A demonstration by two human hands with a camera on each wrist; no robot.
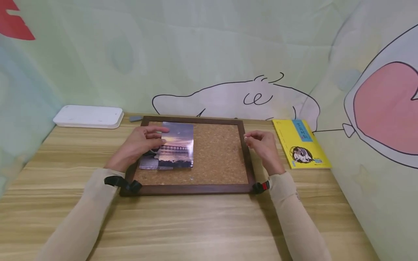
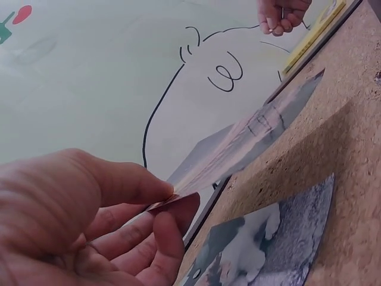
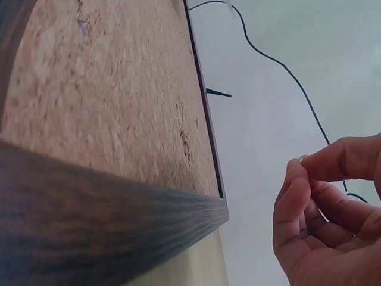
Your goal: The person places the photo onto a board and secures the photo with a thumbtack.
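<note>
In the head view my left hand pinches the left edge of a glossy sunset photo showing a pier. The left wrist view shows this photo tilted and lifted off the corkboard. Below it lies a second photo with a white animal, partly covered in the head view. A small shiny spot sits on that photo, too unclear to name. Just beyond the board's right frame, my right hand pinches a tiny shiny pin between thumb and fingertip, mostly hidden by the fingers.
A white case lies at the table's back left, with a small grey block beside it. To the right of the board lies a yellow book. A printed cloth wall stands behind the wooden table.
</note>
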